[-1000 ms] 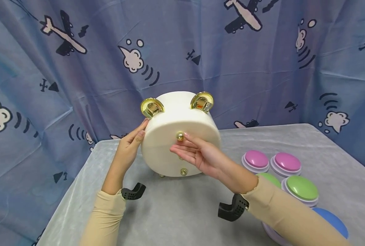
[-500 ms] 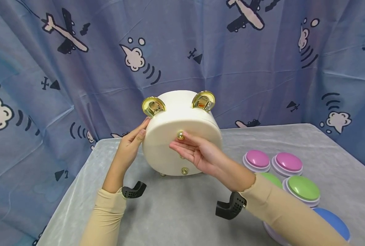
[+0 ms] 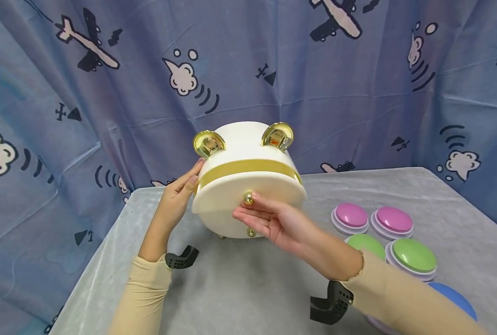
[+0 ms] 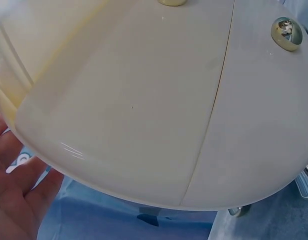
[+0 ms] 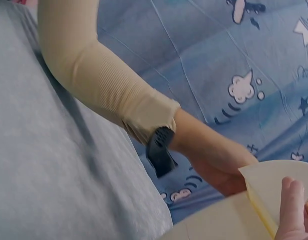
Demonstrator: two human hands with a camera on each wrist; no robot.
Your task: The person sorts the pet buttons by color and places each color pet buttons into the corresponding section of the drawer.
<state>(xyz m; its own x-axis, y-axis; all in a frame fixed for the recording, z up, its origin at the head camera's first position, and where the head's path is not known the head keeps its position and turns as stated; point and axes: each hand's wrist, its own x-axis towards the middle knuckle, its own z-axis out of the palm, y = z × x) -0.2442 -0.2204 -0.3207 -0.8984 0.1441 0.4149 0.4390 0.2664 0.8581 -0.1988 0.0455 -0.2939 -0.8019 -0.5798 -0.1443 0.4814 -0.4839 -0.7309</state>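
Note:
A white round-fronted jewelry box point(image 3: 248, 142) with two gold ears stands on the table. My right hand point(image 3: 275, 221) pinches the gold knob point(image 3: 248, 198) of its upper drawer point(image 3: 219, 197) between thumb and forefinger, the other fingers held out straight. That drawer stands partly pulled out, with a gold-yellow band showing behind its front. Below it, the lower drawer's knob point(image 3: 251, 232) sits on a closed front. My left hand point(image 3: 179, 191) rests against the box's left side, below the left ear, fingers nearly straight. In the left wrist view its fingertips lie at the box's rim.
To the right stand several push-button domes: pink ones point(image 3: 350, 215), green ones point(image 3: 413, 255) and a blue one point(image 3: 453, 300), partly behind the right sleeve. A grey cloth covers the table point(image 3: 240, 298). A blue curtain point(image 3: 240, 60) with printed planes hangs close behind the box.
The upper drawer, flush with the box before, has slid out toward me. My right hand has moved back and slightly down with the knob. My left hand has stayed at the box's side.

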